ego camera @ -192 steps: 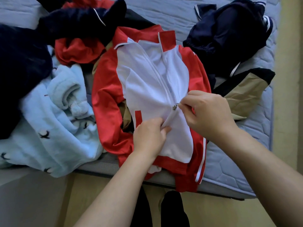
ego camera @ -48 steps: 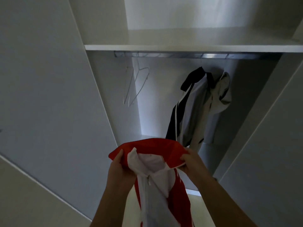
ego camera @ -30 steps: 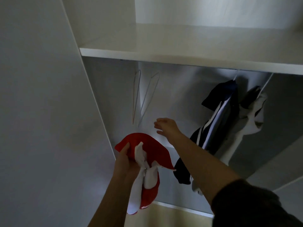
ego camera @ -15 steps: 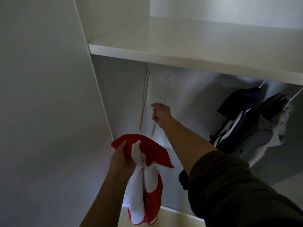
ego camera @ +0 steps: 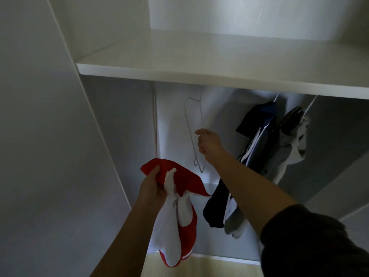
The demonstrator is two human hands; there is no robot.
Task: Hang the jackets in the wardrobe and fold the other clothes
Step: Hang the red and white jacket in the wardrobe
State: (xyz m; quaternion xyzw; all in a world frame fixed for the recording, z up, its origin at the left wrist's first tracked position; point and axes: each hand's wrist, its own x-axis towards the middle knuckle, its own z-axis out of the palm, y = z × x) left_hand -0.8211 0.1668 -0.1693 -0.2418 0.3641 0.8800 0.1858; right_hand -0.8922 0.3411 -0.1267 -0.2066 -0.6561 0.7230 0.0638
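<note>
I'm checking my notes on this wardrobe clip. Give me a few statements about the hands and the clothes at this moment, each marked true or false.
1. The left hand grips the red and white jacket near its collar. True.
2. That jacket is on a hanger. False: it dangles from the left hand alone.
3. The right hand holds a wire hanger. True.
4. Nothing hangs under the shelf. False: a dark jacket and a grey jacket hang at the right.
</note>
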